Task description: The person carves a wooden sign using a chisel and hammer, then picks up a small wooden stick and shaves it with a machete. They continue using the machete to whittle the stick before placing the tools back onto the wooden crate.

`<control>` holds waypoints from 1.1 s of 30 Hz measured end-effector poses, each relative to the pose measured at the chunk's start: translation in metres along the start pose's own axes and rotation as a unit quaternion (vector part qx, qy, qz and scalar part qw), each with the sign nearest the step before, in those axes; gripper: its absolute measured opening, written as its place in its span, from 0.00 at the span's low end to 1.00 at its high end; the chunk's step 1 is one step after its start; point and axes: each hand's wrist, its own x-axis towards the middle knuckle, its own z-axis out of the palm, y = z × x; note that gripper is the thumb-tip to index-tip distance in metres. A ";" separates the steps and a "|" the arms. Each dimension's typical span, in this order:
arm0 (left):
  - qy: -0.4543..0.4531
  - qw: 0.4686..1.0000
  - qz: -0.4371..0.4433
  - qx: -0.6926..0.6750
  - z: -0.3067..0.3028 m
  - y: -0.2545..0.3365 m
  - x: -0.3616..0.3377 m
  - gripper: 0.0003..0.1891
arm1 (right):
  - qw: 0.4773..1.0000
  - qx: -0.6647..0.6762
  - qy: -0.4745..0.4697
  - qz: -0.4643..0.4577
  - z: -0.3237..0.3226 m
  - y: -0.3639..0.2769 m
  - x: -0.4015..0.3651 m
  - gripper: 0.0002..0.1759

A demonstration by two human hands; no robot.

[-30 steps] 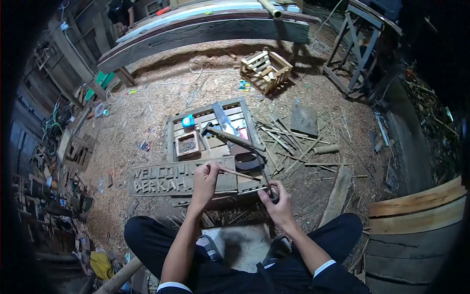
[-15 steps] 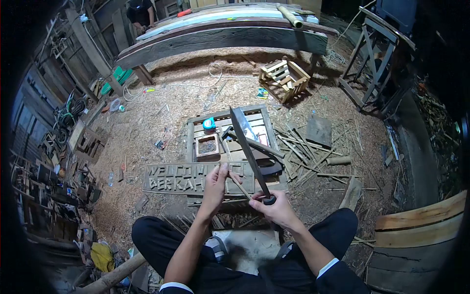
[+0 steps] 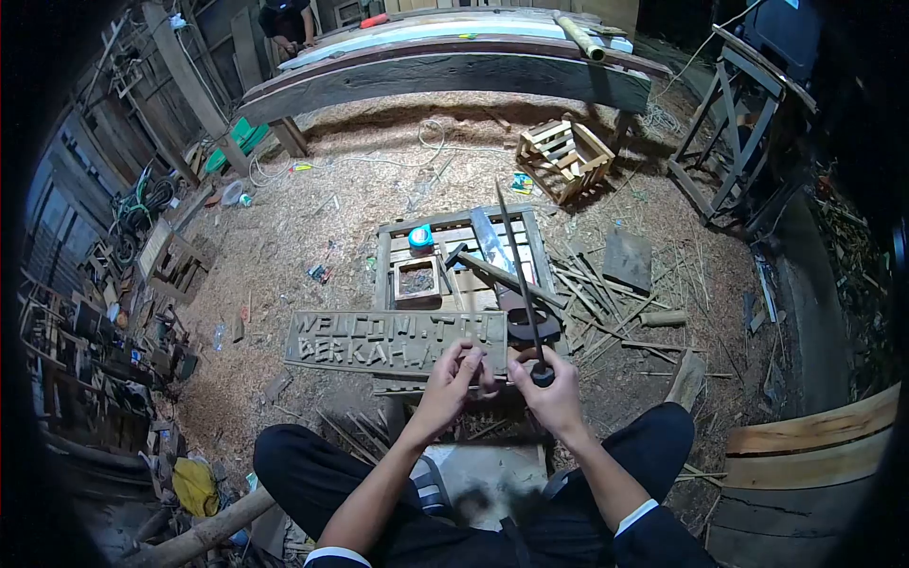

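My right hand (image 3: 549,390) is closed around the dark handle of a machete (image 3: 523,270). Its long blade rises away from me, seen nearly edge-on. Beside it, my left hand (image 3: 453,383) has its fingers curled together in front of the sign; what they pinch, if anything, is hidden. A wooden sign board (image 3: 308,350) with raised stick letters lies just beyond my hands, partly covered by the left one. Behind it, on a slatted wooden platform (image 3: 383,260), are a hammer (image 3: 502,276), a handsaw (image 3: 490,237), a teal tape measure (image 3: 420,238) and a small wooden box (image 3: 417,297).
Thin wooden sticks (image 3: 606,322) litter the ground at right, near a flat dark board (image 3: 627,259). A slatted crate (image 3: 565,161) stands beyond. A long workbench (image 3: 445,80) spans the back, where another person (image 3: 286,24) works. Planks (image 3: 814,454) lie at lower right.
The machete has turned so its blade shows edge-on. My left hand has shifted right and lower, and the thin stick it held is no longer clearly visible. The view has swung slightly left.
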 end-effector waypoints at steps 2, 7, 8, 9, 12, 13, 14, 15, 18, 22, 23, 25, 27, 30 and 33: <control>-0.021 0.994 -0.067 -0.079 -0.003 0.005 -0.003 0.13 | 0.990 -0.130 -0.030 0.047 -0.010 -0.015 0.002 0.14; 0.020 0.997 -0.002 0.075 0.004 -0.004 -0.004 0.11 | 0.944 -0.287 -0.119 -0.113 -0.019 -0.018 0.008 0.15; 0.025 0.997 -0.020 0.068 0.007 0.001 -0.006 0.11 | 0.944 -0.288 -0.115 -0.114 -0.019 -0.017 0.011 0.15; 0.044 0.998 -0.018 0.042 0.013 0.005 -0.007 0.12 | 0.937 -0.302 -0.138 -0.110 -0.019 -0.015 0.012 0.15; 0.044 0.978 0.040 0.200 -0.008 -0.021 0.001 0.12 | 0.925 -0.323 -0.163 -0.115 -0.019 -0.012 0.012 0.16; 0.044 0.978 0.040 0.198 -0.015 -0.026 0.001 0.12 | 0.921 -0.329 -0.167 -0.126 -0.019 -0.010 0.012 0.17; 0.032 0.968 0.035 0.248 -0.021 -0.032 0.000 0.11 | 0.921 -0.330 -0.168 -0.125 -0.019 -0.007 0.009 0.17; 0.021 0.954 0.032 0.297 -0.020 -0.027 0.000 0.11 | 0.924 -0.325 -0.165 -0.118 -0.017 -0.002 0.005 0.17; 0.076 0.921 0.049 0.379 -0.011 -0.012 -0.013 0.12 | 0.929 -0.317 -0.171 -0.082 -0.005 0.009 0.000 0.17; 0.102 0.902 0.052 0.416 -0.004 -0.005 -0.018 0.14 | 0.929 -0.335 -0.157 -0.029 0.002 0.017 -0.003 0.21; 0.104 0.902 0.051 0.417 -0.004 -0.004 -0.018 0.14 | 0.929 -0.333 -0.158 -0.029 0.004 0.020 0.000 0.21; 0.103 0.901 0.052 0.418 -0.004 -0.002 -0.019 0.14 | 0.923 -0.349 -0.159 -0.012 0.005 0.027 0.004 0.21; 0.098 0.905 0.055 0.411 -0.002 0.001 -0.020 0.14 | 0.924 -0.351 -0.152 -0.011 0.001 0.030 0.006 0.20; 0.074 0.907 0.033 0.414 -0.004 0.001 -0.021 0.14 | 0.922 -0.361 -0.141 -0.020 -0.009 0.027 0.009 0.19; 0.095 0.922 0.052 0.373 -0.015 0.001 -0.028 0.13 | 0.908 -0.401 -0.109 -0.052 -0.030 0.057 0.010 0.16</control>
